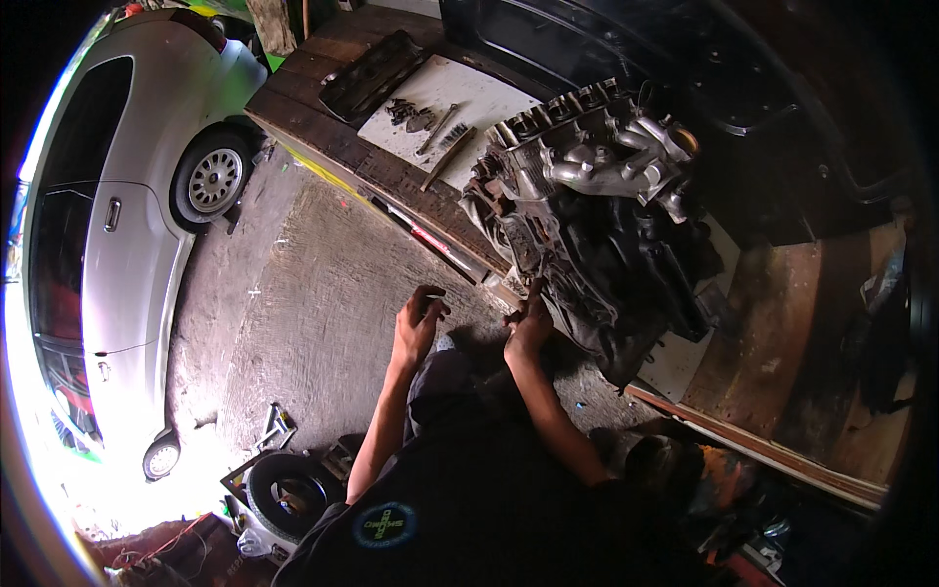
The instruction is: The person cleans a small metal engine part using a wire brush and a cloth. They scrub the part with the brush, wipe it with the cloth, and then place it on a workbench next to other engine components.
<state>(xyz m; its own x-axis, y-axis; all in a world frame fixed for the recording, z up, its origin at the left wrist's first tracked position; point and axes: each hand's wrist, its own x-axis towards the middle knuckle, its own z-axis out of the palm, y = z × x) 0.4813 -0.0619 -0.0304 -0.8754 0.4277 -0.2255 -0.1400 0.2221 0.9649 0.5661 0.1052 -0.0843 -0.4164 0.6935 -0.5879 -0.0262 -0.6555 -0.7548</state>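
My left hand (418,323) hovers over the concrete floor, away from the bench, with its fingers loosely bent and nothing visible in them. My right hand (531,323) is at the near end of an engine (539,213) lying on the workbench. Its index finger points up towards the dirty metal parts there; contact is unclear. The other fingers are curled, and shadow hides whether they hold anything. A silver intake manifold (609,161) is on the engine's upper side. Beyond the engine, a wire brush (453,147) and a wrench (438,128) rest on a white board (484,95).
Small dark parts (409,116) and a black engine cover (373,77) lie farther along the wooden workbench (315,73). A black panel (645,44) stands behind it. A silver car (139,220) is parked at left. A tire (290,491) lies on the lower left.
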